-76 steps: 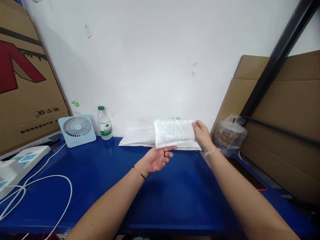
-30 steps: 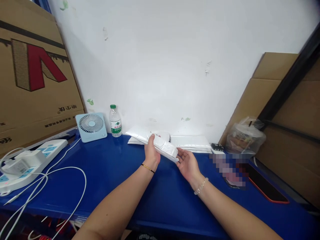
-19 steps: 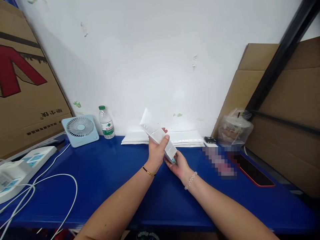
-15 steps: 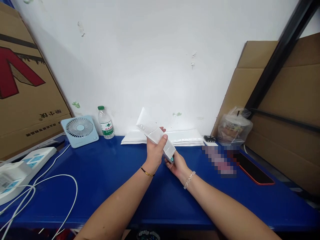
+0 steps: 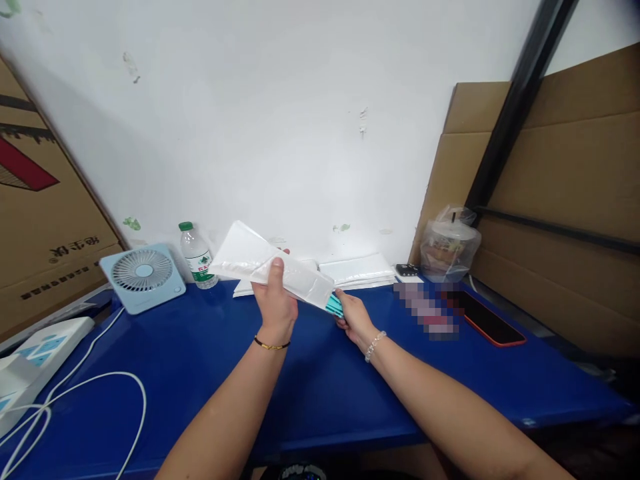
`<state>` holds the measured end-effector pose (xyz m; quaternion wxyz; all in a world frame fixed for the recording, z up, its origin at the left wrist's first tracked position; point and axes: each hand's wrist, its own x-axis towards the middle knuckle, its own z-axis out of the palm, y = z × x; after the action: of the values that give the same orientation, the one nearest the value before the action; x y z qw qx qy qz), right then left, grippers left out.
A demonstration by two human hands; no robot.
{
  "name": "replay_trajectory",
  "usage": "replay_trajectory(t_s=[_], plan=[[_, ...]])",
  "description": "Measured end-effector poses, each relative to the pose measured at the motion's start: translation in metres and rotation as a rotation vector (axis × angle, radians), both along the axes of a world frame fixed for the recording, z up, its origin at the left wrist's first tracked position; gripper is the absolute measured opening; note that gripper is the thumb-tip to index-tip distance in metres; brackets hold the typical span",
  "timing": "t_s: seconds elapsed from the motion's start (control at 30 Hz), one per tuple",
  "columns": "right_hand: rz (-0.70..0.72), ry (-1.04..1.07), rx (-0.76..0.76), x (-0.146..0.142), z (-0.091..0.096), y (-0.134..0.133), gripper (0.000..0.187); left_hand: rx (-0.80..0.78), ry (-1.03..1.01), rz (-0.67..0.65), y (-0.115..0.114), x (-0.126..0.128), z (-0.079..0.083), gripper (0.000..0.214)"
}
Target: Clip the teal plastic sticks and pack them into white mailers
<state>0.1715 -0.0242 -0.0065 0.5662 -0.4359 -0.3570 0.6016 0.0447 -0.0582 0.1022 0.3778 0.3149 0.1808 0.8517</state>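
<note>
My left hand [image 5: 276, 300] is closed around a long white plastic packet [image 5: 245, 250], its thumb lying on top. The packet is held in the air, tilted down toward the right. At its lower right end a folded teal piece [image 5: 334, 305] sticks out; what kind of thing it is I cannot make out. My right hand [image 5: 354, 317] pinches this teal piece, fingers partly hidden behind it. Behind the packet, a stack of flat white packets [image 5: 357, 270] lies against the wall, partly covered by the one I hold.
On the left of the blue table [image 5: 320, 400] are a light blue fan [image 5: 143, 277], a bottle [image 5: 197, 257], a power strip [image 5: 45, 353] and white cables. A phone [image 5: 490, 320], a small black item [image 5: 407, 270] and a bagged cup [image 5: 447, 247] stand right, beside cardboard [image 5: 565, 180].
The held packet has swung to a flatter angle and moved left with my left hand. More of the teal piece shows at its right end. The whole view has shifted slightly.
</note>
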Motion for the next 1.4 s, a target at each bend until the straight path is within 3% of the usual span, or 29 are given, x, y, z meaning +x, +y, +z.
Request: replay_trajectory(t_s=[0.3,0.43,0.5,0.63,0.73,0.83,0.9,0.97,1.03,1.07,1.17,1.27,1.33,1.4], plan=[[-0.246,-0.358,0.062,0.048,-0.003,0.023,0.035,0.02,-0.074,0.087,0.012,-0.066,0.021,0.029],[-0.35,-0.894,0.252,0.062,-0.003,0.026,0.045,0.005,-0.091,0.051,0.017,-0.085,0.018,0.027],[-0.312,-1.122,0.299,0.059,-0.004,0.022,0.047,-0.014,-0.105,-0.032,0.022,-0.092,0.012,0.029],[-0.215,-1.404,0.298,0.044,-0.006,0.011,0.041,-0.201,-0.143,-0.252,0.034,-0.1,-0.004,0.031],[-0.218,-1.522,0.382,0.036,-0.008,0.005,0.038,-0.4,-0.196,-0.312,0.043,-0.102,-0.016,0.028],[-0.199,-1.538,0.448,0.037,-0.01,0.005,0.038,-0.527,-0.123,-0.304,0.048,-0.109,-0.018,0.026],[-0.159,-1.52,0.456,0.041,-0.01,0.005,0.037,-0.486,-0.025,-0.12,0.048,-0.12,-0.012,0.027],[-0.114,-1.505,0.452,0.043,-0.01,0.006,0.037,-0.322,0.144,0.206,0.045,-0.134,-0.004,0.028],[-0.099,-1.499,0.456,0.044,-0.011,0.007,0.038,-0.193,0.461,0.446,0.038,-0.144,0.0,0.03],[-0.099,-1.497,0.467,0.044,-0.011,0.007,0.038,-0.171,0.661,0.481,0.034,-0.147,-0.001,0.032],[-0.081,-1.482,0.525,0.043,-0.012,0.009,0.036,-0.265,1.232,0.272,0.019,-0.143,-0.02,0.043],[-0.007,-1.458,0.549,0.044,-0.012,0.009,0.036,-0.607,1.609,-0.107,0.005,-0.134,-0.047,0.05],[0.043,-1.436,0.534,0.045,-0.011,0.009,0.036,-0.752,1.773,-0.247,0.0,-0.128,-0.057,0.067],[0.083,-1.41,0.51,0.046,-0.01,0.009,0.034,-0.712,1.765,-0.247,0.003,-0.117,-0.059,0.075]])
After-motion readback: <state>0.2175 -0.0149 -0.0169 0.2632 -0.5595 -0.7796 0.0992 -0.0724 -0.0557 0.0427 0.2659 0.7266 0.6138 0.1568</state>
